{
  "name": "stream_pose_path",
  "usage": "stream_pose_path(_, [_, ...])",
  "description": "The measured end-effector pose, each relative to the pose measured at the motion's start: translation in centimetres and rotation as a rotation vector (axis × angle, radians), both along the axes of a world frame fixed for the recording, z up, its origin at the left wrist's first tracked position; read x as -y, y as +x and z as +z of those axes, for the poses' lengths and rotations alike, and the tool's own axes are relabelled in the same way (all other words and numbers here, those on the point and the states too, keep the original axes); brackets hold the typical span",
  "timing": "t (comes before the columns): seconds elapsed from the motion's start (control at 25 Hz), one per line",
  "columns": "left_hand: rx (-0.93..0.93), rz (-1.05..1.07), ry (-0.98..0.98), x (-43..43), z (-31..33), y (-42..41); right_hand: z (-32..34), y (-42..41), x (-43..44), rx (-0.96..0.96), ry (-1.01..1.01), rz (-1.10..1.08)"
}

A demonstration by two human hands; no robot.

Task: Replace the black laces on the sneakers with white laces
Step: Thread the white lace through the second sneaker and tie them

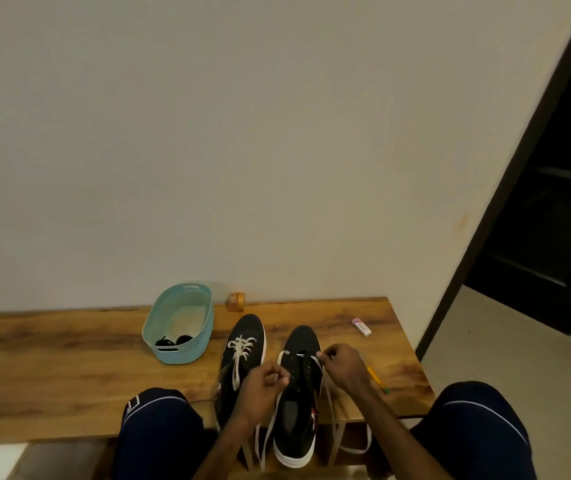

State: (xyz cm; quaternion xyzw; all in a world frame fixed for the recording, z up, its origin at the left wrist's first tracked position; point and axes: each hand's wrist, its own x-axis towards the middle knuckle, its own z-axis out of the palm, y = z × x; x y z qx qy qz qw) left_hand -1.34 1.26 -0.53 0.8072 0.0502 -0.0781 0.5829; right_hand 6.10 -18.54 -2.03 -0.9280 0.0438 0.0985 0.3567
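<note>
At the bottom of the frame two knees in dark trousers (159,434) bracket the near edge of the tabletop (69,358), and the loose ends of a white lace (329,403) hang off that edge toward the floor.

Just above them lies the half-laced sneaker (303,339), heel toward the bottom of the frame and toe toward the top. Its long axis runs straight up the picture, with the eyelet rows between the two hands. The left hand (259,389) sits at the lower left of the eyelets, its fingers (278,375) curled and pinching one strand of the lace. The right hand (344,367) sits a little higher, at the right row, pinching the other strand.

Only the crossing nearest the toe seems threaded, though the eyelets are too small to be sure. If so, the next empty holes lie below it, toward the heel, and nearer the left hand than the right.

A yellow pencil (375,375) lies just right of the right hand. The finished sneaker (246,325) stands just beside on the left, parallel, already carrying white lacing.

Further up, a teal basket (187,353) holds the black laces (175,340), and an eraser (361,326) lies toward the right. A small orange container (235,302) sits against the wall
</note>
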Motion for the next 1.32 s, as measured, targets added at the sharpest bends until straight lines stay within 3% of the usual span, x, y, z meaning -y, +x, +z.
stream_pose_path(0.36, [-0.023,-0.068,0.076,1.9,-2.7,1.1,-5.0,1.4,-1.3,0.062,0.011,-0.050])
stream_pose_path(0.64, [-0.049,-0.021,0.068,2.2,-2.7,0.8,-5.0,1.5,-0.9,0.025,0.107,-0.029])
stream_pose_path(1.04, [-0.086,0.020,0.019,2.4,-2.8,-0.3,-4.3,1.6,-0.5,-0.018,0.070,-0.004])
stream_pose_path(1.2, [0.036,0.166,-0.053,1.9,0.7,0.0,0.4,0.8,0.0,0.178,0.235,-0.126])
stream_pose_path(1.32, [0.297,0.301,-0.128,1.5,7.4,1.6,8.4,-0.1,-1.0,0.402,0.566,-0.082])
